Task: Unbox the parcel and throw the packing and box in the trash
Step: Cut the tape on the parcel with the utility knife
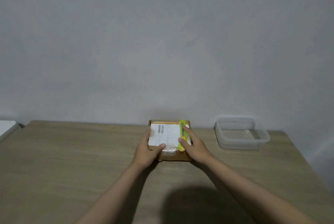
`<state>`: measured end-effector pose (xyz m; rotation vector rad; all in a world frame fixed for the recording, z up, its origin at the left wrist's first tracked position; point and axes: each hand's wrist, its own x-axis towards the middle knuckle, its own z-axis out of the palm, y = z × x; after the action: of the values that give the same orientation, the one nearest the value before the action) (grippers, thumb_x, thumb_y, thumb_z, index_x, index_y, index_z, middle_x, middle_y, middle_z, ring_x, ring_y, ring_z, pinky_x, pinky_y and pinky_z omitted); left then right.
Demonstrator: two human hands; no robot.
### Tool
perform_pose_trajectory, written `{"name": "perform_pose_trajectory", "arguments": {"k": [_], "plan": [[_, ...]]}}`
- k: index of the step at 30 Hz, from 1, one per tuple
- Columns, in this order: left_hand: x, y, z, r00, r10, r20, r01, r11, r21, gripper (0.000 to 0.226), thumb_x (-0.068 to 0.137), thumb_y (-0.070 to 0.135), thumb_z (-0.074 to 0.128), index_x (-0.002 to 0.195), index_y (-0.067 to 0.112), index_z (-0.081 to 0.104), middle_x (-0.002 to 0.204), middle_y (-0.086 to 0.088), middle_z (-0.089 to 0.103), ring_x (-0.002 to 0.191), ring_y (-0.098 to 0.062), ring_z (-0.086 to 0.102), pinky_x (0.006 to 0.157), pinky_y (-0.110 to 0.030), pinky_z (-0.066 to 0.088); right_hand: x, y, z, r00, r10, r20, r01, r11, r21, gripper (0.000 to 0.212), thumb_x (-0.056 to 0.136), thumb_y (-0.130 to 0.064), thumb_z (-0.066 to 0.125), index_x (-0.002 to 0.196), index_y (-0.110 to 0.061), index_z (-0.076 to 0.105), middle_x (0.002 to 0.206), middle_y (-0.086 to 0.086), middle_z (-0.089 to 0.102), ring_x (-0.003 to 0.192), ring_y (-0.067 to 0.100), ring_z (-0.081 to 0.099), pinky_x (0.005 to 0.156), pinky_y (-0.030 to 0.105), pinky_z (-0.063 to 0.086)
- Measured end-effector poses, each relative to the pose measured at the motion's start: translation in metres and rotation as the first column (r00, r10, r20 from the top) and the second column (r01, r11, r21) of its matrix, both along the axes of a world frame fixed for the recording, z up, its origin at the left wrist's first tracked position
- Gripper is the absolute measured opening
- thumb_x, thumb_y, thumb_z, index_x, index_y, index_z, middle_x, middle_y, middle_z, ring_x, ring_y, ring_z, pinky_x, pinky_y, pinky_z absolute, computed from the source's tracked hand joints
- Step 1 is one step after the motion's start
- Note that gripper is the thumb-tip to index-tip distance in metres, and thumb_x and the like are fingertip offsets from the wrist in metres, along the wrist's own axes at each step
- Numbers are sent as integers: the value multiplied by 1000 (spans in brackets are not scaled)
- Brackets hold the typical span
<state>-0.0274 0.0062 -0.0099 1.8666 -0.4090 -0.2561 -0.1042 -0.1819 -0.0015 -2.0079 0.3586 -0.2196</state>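
A flat brown cardboard parcel (173, 156) with a white shipping label (166, 134) lies on the wooden table (72, 160), close to the wall. A yellow-green utility knife (182, 133) lies lengthwise on its right side. My left hand (147, 151) grips the parcel's near left corner, thumb on top. My right hand (194, 145) pinches the knife between thumb and forefinger, on top of the box. Clear tape shines on the parcel's near edge.
A clear, empty plastic container (241, 133) stands to the right of the parcel near the table's far edge. A white object (6, 127) shows at the left edge of view, beyond the table. A plain grey wall rises behind.
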Motion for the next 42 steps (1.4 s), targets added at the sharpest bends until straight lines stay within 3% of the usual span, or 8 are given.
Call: {"name": "perform_pose_trajectory", "arguments": {"k": [4, 8, 18, 22, 24, 29, 36, 42], "plan": [[-43, 26, 10, 1000, 6, 15, -6, 1000, -1, 86, 72, 21, 80, 143, 21, 32, 123, 10, 56, 111, -7, 54, 91, -19, 42, -43, 19, 7, 999, 9, 36, -9, 1000, 2, 56, 89, -31, 59, 140, -32, 36, 144, -10, 41, 128, 1, 35, 102, 17, 27], [-89, 55, 13, 1000, -14, 25, 14, 1000, 25, 90, 68, 22, 83, 143, 24, 32, 119, 13, 55, 108, -4, 53, 80, -4, 39, -92, 48, -2, 998, -26, 55, 24, 999, 38, 57, 88, -29, 61, 140, -31, 38, 147, -8, 37, 135, 6, 33, 105, 20, 28], [-153, 94, -12, 999, -47, 6, 47, 998, 47, 89, 68, 20, 83, 142, 17, 34, 119, 12, 51, 112, -4, 47, 75, 6, 30, -158, 93, -22, 997, -71, -30, 74, 991, 112, 56, 87, -20, 64, 138, -25, 41, 143, -5, 43, 130, 7, 41, 107, 22, 32], [-154, 95, -16, 999, -42, 11, 42, 999, 10, 86, 68, 19, 83, 140, 21, 36, 119, 11, 55, 111, -6, 51, 77, 6, 31, -158, 90, -19, 997, -58, -56, 64, 990, 128, 53, 87, -18, 62, 135, -31, 42, 144, 0, 43, 131, 14, 43, 112, 37, 35], [-154, 94, -20, 999, -38, 11, 38, 999, -7, 85, 68, 19, 83, 139, 22, 37, 123, 10, 55, 115, -6, 51, 79, 5, 32, -158, 89, -16, 997, -51, -62, 62, 978, 199, 53, 89, -8, 58, 133, -31, 40, 142, 5, 46, 127, 18, 48, 108, 38, 40], [-152, 94, -27, 999, -41, 18, 42, 999, -27, 86, 68, 23, 83, 140, 27, 36, 125, 16, 54, 116, -2, 50, 83, 4, 32, -168, 77, -6, 986, -114, -124, 148, 939, 312, 54, 88, 11, 48, 138, -7, 38, 134, 8, 51, 114, 15, 54, 78, 12, 51], [-149, 93, -36, 999, -35, 29, 37, 998, -43, 85, 68, 26, 82, 139, 32, 36, 122, 30, 48, 118, 2, 47, 94, -11, 34, -190, 63, 8, 968, -225, -114, 245, 942, 227, 43, 89, 10, 48, 129, -6, 46, 109, 15, 63, 72, 13, 72, 65, 18, 57], [-147, 93, -41, 998, -39, 40, 41, 998, -37, 92, 62, 41, 79, 142, 29, 34, 132, 12, 51, 124, -5, 46, 102, -24, 36, -197, 70, 23, 937, -324, -129, 342, 926, 159, 33, 91, -5, 55, 123, -13, 54, 92, 22, 66, 53, 18, 68, 46, 27, 55]]}}
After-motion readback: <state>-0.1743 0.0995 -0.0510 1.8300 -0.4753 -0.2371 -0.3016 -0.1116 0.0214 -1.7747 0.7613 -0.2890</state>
